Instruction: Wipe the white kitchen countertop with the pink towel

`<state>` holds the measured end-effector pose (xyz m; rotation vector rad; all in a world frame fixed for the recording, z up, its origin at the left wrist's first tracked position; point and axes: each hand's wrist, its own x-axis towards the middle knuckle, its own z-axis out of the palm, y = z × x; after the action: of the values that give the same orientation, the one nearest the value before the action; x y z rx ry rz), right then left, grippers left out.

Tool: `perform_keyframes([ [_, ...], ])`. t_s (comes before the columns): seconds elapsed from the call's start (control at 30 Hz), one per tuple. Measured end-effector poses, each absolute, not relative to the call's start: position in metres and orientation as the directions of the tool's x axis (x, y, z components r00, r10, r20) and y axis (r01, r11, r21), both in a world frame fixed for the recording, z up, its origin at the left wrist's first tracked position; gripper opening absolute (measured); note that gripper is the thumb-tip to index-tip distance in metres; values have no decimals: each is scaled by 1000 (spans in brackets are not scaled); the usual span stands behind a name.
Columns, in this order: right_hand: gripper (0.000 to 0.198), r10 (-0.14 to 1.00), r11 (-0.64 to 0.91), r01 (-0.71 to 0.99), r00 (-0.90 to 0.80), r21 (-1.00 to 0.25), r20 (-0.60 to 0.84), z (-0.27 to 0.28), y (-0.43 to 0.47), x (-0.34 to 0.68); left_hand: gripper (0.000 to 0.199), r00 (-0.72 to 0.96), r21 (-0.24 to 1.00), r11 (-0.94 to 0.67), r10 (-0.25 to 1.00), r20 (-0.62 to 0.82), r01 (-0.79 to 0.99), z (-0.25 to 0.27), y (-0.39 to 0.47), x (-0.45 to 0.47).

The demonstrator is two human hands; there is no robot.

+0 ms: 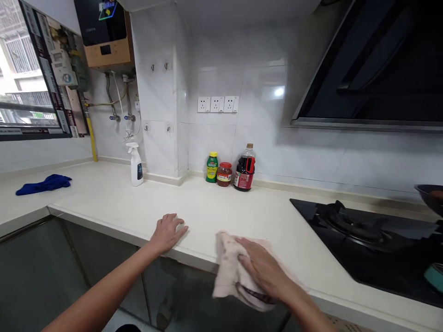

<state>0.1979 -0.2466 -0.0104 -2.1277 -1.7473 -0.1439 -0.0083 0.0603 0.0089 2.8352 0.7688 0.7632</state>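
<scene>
My right hand (263, 267) presses down on a pale pink cloth (230, 269) at the front edge of the cream countertop (207, 207). Part of the cloth hangs over the edge. My left hand (168, 233) rests flat on the counter near the edge, fingers spread, a short way left of the cloth, holding nothing.
A black gas hob (363, 235) sits at the right with a dark pan (431, 198) at its far edge. Against the back wall stand a soy sauce bottle (245, 168), a red-lidded jar (224, 174) and a green bottle (212, 167). A white spray bottle (135, 164) and a blue cloth (44, 184) lie left.
</scene>
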Motion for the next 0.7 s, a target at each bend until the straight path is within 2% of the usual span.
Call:
perform_keyframes([
  [0.07,60,895,-245,937,317,-249,313,-13,-274,233,39,747,261,-856,517,418,446,8,58,-9],
  [0.13,63,829,-400,891,452,-216,329,-14,-293,264,40,746,265,-854,519,417,447,10,56,-10],
  [0.2,67,697,-585,787,611,-195,376,-15,-305,286,40,745,253,-858,514,426,448,12,54,-10],
  [0.27,70,576,-695,688,706,-209,411,-18,-311,296,40,741,245,-862,506,441,444,13,53,-11],
  [0.33,68,597,-698,696,695,-167,400,-25,-314,295,40,739,247,-867,498,453,432,13,52,-11],
  [0.47,55,786,-574,818,558,-19,264,-34,-310,292,41,744,260,-873,487,457,412,14,52,-13],
  [0.53,54,782,-601,800,587,1,207,-29,-301,305,43,747,268,-873,488,452,408,15,51,-13],
  [0.7,55,674,-735,678,727,21,131,-7,-264,381,46,739,280,-861,509,442,425,13,54,-11],
])
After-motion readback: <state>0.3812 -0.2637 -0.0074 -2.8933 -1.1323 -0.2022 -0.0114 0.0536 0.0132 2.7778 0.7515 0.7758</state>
